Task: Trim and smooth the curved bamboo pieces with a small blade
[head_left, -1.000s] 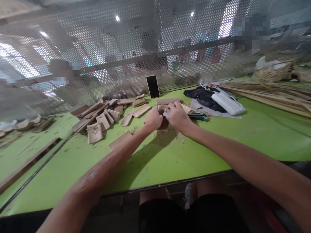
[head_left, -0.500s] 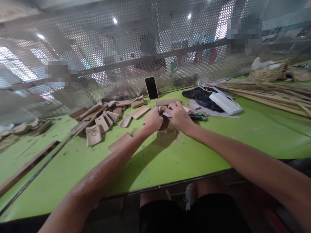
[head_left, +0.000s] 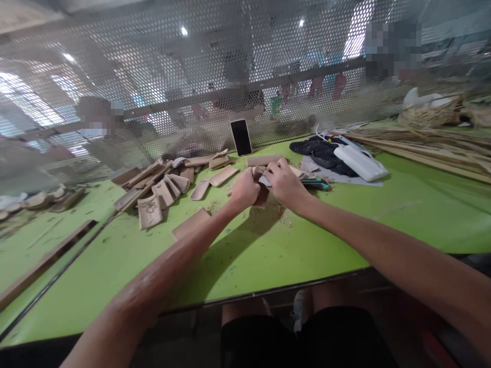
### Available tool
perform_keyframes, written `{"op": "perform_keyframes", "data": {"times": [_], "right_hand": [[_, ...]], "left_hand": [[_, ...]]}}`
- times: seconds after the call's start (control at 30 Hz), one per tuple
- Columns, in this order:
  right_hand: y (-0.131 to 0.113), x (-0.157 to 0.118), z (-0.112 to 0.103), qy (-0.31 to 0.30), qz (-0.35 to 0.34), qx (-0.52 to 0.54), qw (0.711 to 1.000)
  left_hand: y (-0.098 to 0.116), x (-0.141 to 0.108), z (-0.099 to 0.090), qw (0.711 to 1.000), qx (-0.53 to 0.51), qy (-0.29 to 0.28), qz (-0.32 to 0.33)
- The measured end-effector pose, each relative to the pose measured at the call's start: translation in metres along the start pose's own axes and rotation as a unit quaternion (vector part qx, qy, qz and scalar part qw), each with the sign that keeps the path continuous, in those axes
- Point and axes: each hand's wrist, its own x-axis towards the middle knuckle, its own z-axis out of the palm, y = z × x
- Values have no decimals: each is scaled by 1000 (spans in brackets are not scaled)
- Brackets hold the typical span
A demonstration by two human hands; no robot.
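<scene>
Close together above the green table, both hands are at work on one piece of bamboo (head_left: 261, 199). My left hand (head_left: 246, 191) is closed around its left side. In my right hand (head_left: 284, 183), the bent fingers press a small pale folded sheet (head_left: 264, 180), which looks like sandpaper, against the bamboo. The fingers hide much of both things. Just right of my right hand lies a black and green utility knife (head_left: 315, 184). Behind the hands is another flat bamboo piece (head_left: 264, 160). Fine shavings are scattered below and around them.
Several cut bamboo pieces (head_left: 163, 193) are heaped to the left. A phone (head_left: 241, 137) leans against the perforated metal screen (head_left: 184, 92). At right lie a dark cloth (head_left: 322, 153), a white power bank-like block (head_left: 360, 162) and long bamboo strips (head_left: 422, 145). A wooden bar (head_left: 46, 263) lies far left.
The camera view has shifted slightly, so everything sits a little to the right. Both hands keep nearly the same grip and place on the bamboo piece.
</scene>
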Motion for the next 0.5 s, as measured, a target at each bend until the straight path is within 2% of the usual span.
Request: {"op": "perform_keyframes", "data": {"times": [0.17,0.33,0.43,0.5], "right_hand": [[2,-1,5,21,-4,22,1000],[-5,-2,1,37,-31,98,994],[0,-1,-1,53,14,156,986],[7,0,0,85,74,199,973]], "left_hand": [[0,0,0,1000,-9,4,-3],[-7,2,2,1000,-23,-3,-3],[-9,2,3,1000,-21,7,-10],[-9,2,3,1000,-27,10,-10]]}}
